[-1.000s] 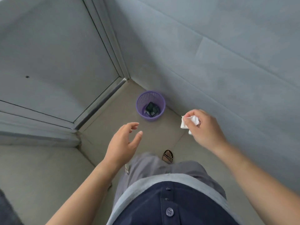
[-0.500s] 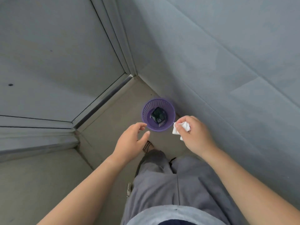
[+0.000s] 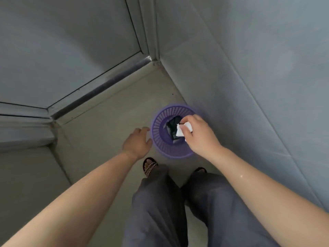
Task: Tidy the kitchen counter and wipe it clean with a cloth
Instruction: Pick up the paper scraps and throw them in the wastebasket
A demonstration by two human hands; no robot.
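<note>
Step in hand: the person is clearing rubbish, judging by the scene; the right hand [image 3: 199, 138] is holding a crumpled white tissue [image 3: 183, 131] over the mouth of the purple waste basket [image 3: 161, 138].
Right grip: the fingers are pinching together on the tissue, so it is being carried, not yet let go.
Left grip: the left hand [image 3: 137, 142] is hanging just beside the basket's rim, on the side away from the wall, fingers loosely apart and holding nothing.
Task thing: the tissue is sitting above the basket's opening, toward its wall side; whether it is the wiping cloth or plain litter cannot be told.
Next move: it is probably calling for the pinch to loosen while the hand is centred over the opening, so the tissue is falling inside and not catching the rim.
Inside the basket: something dark [image 3: 171, 127] is lying at the bottom, leaving plenty of room.
Around the basket: it is standing on the floor [image 3: 106, 122], close to the grey wall [image 3: 249, 77]; a metal door track [image 3: 99, 88] is running well apart from it; sandalled feet [image 3: 149, 166] are standing just in front of it.
In the way: nothing is blocking the drop.
Tabletop: the kitchen counter is not in view.
</note>
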